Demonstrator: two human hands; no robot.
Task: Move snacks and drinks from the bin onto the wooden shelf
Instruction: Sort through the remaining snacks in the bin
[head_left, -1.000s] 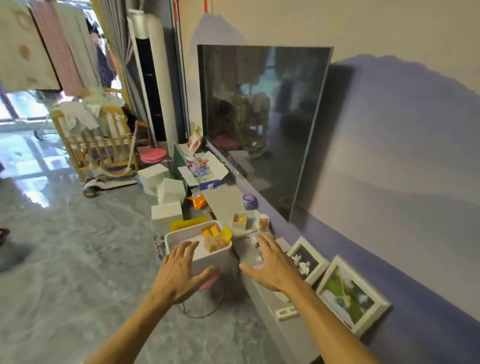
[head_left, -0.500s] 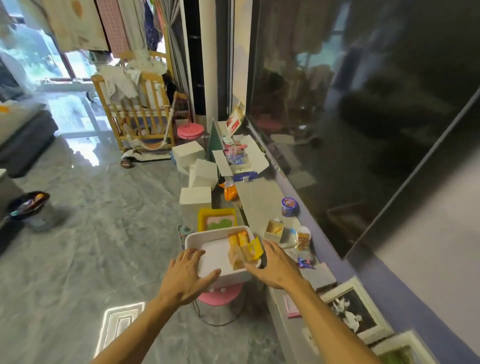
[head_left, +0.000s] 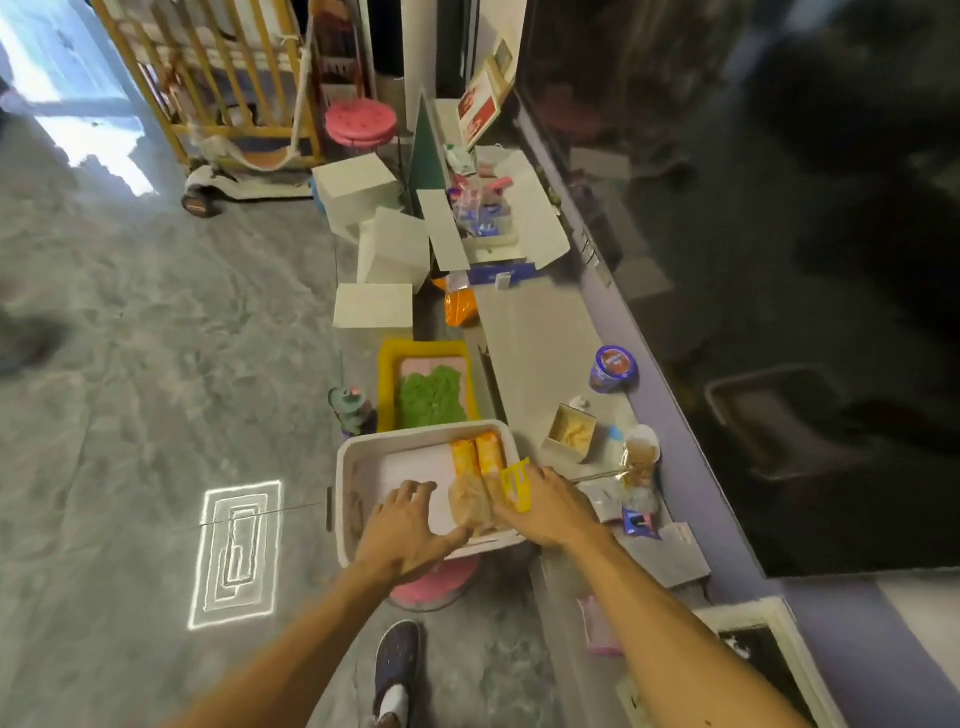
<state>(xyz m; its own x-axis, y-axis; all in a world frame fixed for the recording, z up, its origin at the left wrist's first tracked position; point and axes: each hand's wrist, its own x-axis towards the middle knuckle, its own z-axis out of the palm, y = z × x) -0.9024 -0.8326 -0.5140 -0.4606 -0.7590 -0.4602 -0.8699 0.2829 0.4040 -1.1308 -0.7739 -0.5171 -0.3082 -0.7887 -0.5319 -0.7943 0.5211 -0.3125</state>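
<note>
Over the white bin (head_left: 347, 483), both hands have come down closer than a moment ago. The left hand (head_left: 402, 525) is spread open on the near edge. The right hand (head_left: 545, 506) is open too, touching the yellow packet (head_left: 515, 484) beside the orange snack packs (head_left: 478, 457). The shelf (head_left: 540, 338) is just beside, so picking up looks ready to start.

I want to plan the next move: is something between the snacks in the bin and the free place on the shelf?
Nothing visible blocks it. The orange snack packs lie in the white bin beside the shelf; its bare stretch is just beyond, past the small open box.
</note>
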